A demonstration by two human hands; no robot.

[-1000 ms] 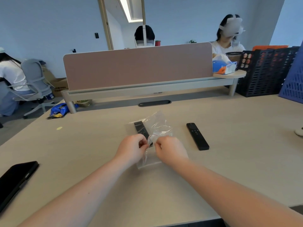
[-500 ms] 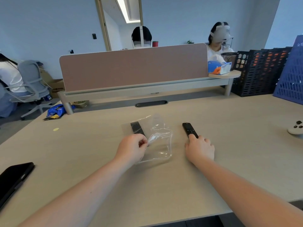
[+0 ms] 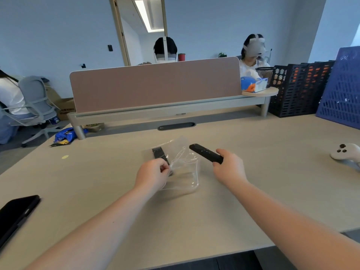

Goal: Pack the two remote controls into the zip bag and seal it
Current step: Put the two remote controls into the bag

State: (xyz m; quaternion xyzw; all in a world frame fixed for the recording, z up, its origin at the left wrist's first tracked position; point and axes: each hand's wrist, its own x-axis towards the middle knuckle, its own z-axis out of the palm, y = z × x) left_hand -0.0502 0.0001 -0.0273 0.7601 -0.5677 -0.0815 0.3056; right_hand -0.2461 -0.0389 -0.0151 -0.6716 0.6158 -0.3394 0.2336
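Pinching the mouth of the zip bag (image 3: 182,168), the left hand (image 3: 153,175) keeps it near the middle of the tabletop (image 3: 272,182); one remote control (image 3: 160,155) lies inside already. The right hand (image 3: 228,168) grips the second remote control (image 3: 205,153) by its near end, raised just beside the bag. The film looks thin, limp and slippery, best held at the zip lips; the remotes seem light and rigid. A white controller (image 3: 345,152) near the right edge and a phone (image 3: 16,213) at the left edge lie well clear.
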